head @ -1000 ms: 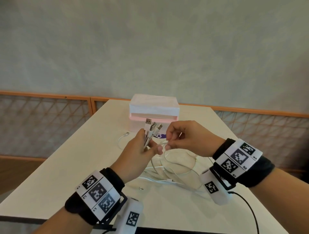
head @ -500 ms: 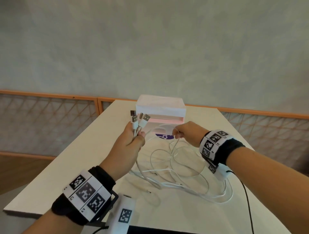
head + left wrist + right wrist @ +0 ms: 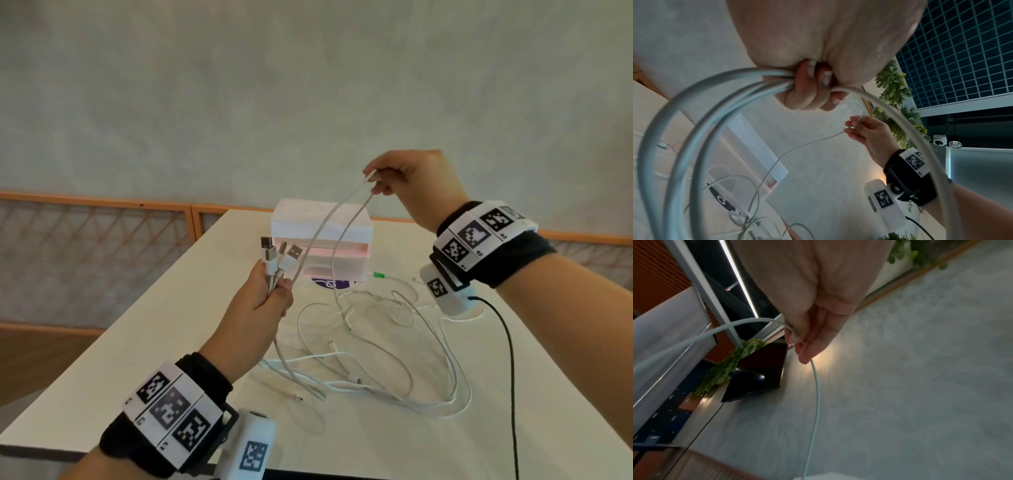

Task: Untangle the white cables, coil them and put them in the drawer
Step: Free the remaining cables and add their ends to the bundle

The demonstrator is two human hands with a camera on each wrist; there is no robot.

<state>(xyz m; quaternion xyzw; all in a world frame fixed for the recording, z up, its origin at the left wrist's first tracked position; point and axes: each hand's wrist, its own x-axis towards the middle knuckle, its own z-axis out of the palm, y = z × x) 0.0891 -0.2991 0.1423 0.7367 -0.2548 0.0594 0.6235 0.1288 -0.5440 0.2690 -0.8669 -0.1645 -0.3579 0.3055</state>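
Gripping three plug ends (image 3: 279,255) at frame centre, the left hand (image 3: 262,301) is anchoring them. The right hand (image 3: 411,181) is pinching one white cable (image 3: 320,236) upward; drawing it slowly should free the loop.

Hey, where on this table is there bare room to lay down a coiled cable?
Bare patches: the table's left strip, between its left edge and the left hand, and the near edge below the white cables. The middle is crowded with loose loops up to the drawer box. A black cord crosses the right side.
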